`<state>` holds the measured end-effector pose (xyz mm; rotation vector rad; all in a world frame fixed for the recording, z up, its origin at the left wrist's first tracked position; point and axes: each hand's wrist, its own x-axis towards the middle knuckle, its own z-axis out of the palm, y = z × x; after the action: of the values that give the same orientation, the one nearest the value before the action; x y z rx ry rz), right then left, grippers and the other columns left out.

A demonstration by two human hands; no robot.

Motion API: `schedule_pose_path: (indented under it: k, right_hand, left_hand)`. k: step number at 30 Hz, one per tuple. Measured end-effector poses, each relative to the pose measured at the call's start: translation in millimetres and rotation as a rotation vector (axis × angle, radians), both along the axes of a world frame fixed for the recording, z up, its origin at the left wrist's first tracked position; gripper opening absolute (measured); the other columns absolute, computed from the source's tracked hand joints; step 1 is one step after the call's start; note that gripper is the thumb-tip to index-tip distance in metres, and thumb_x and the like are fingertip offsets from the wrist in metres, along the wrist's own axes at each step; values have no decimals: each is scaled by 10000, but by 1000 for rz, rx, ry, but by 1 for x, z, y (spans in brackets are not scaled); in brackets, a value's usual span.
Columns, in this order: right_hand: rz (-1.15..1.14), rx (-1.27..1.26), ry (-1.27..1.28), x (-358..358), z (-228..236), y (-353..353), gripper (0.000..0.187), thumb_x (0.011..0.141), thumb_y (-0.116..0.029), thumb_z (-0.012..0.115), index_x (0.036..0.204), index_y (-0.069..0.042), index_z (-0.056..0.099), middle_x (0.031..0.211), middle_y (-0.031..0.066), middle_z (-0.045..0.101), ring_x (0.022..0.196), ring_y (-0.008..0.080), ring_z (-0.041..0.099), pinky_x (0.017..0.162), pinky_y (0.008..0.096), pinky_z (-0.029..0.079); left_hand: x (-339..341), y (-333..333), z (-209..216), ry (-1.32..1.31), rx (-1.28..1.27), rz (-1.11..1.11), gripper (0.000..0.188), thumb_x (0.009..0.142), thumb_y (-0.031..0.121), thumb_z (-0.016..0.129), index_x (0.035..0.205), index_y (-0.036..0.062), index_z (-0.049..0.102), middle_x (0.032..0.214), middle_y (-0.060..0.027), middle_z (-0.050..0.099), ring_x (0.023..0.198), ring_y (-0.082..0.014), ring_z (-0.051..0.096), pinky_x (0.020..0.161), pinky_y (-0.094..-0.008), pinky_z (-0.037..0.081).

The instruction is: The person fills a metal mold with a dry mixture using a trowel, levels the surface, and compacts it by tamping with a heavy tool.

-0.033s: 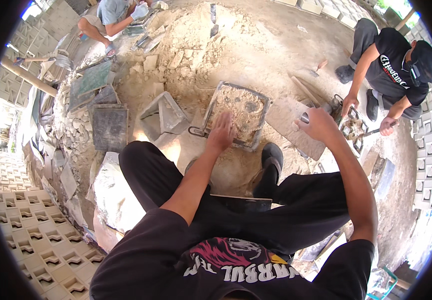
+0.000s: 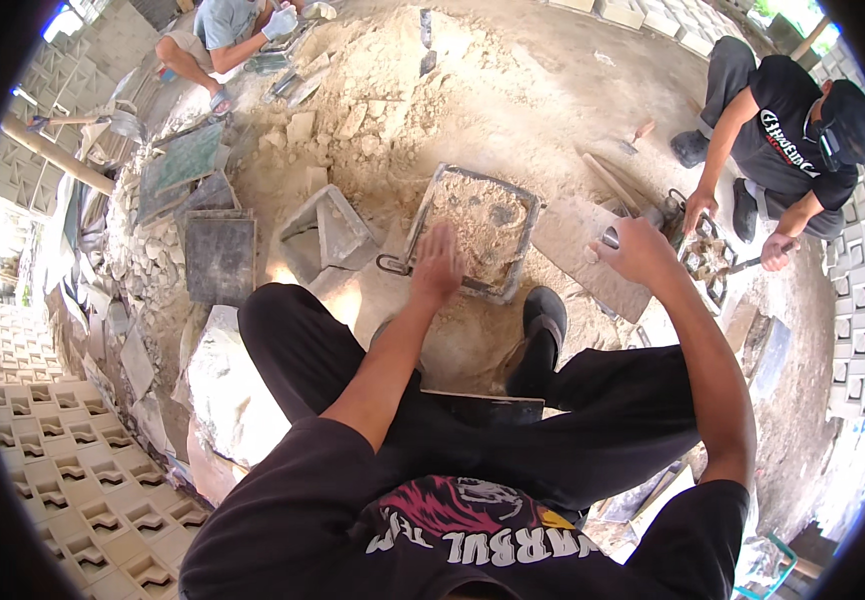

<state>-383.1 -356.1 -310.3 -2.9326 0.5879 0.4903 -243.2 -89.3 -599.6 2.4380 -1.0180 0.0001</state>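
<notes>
A square metal mould [image 2: 528, 245] full of crumbly, sandy beige material lies on the ground in front of my feet. My left hand [image 2: 439, 264] is flat at its near left corner, fingers stretched out and slightly blurred, beside a metal loop handle [image 2: 393, 264]. To the right, my right hand [image 2: 645, 252] is closed around an object with a shiny, rounded metal end [image 2: 610, 237]; the rest of it is hidden in the fist. Under and beside that hand lies a flat, dusty grey board [image 2: 593, 262].
A co-worker in black [image 2: 793, 130] crouches at right, hands at a metal frame [image 2: 708, 258]. Another person [image 2: 238, 35] works far left. A heap of loose sandy material [image 2: 383, 75] lies beyond the mould. An angled block [image 2: 333, 230] and a dark square plate [image 2: 221, 258] are left.
My left hand has shifted slightly left and toward me over the mould's edge. My right hand stays where it was.
</notes>
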Motion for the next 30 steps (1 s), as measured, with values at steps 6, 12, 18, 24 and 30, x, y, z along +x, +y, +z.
schedule_pose_path:
  k: [6, 12, 18, 24, 30]
  right_hand:
    - [32, 14, -31, -12, -10, -12, 463, 842, -417, 666, 913, 40, 676, 897, 260, 678, 900, 420, 665, 821, 491, 528]
    - [2, -9, 20, -11, -6, -10, 473, 865, -433, 645, 916, 37, 669, 963, 257, 669, 929, 405, 658, 833, 491, 521]
    - [-66, 28, 48, -24, -11, -16, 476, 867, -445, 644, 934, 26, 665, 946, 249, 675, 926, 404, 658, 838, 490, 517]
    - [-119, 15, 91, -36, -26, -36, 455, 857, -436, 659, 942, 10, 672, 941, 238, 680, 924, 396, 661, 832, 477, 522]
    - [-132, 26, 102, -30, -39, -48, 447, 850, -428, 669, 957, 5, 680, 954, 242, 682, 936, 396, 665, 841, 469, 525]
  left_hand:
    - [-6, -6, 9, -160, 104, 78, 802, 943, 451, 480, 1496, -51, 188, 1571, -221, 198, 1464, -342, 183, 1201, -467, 128]
    - [-33, -49, 15, -106, 91, -207, 798, 960, 470, 442, 1510, -36, 163, 1584, -213, 161, 1484, -339, 110, 1204, -470, 92]
    - [19, -67, 8, -206, 139, -86, 793, 972, 498, 400, 1518, -23, 157, 1593, -206, 146, 1487, -326, 110, 1198, -492, 82]
    - [24, -97, 11, -123, 160, 46, 776, 998, 511, 316, 1522, -30, 128, 1600, -200, 126, 1494, -309, 83, 1198, -502, 70]
    - [1, -137, 15, -87, 146, -256, 762, 1007, 496, 306, 1529, -14, 88, 1607, -196, 68, 1498, -298, 40, 1204, -495, 27]
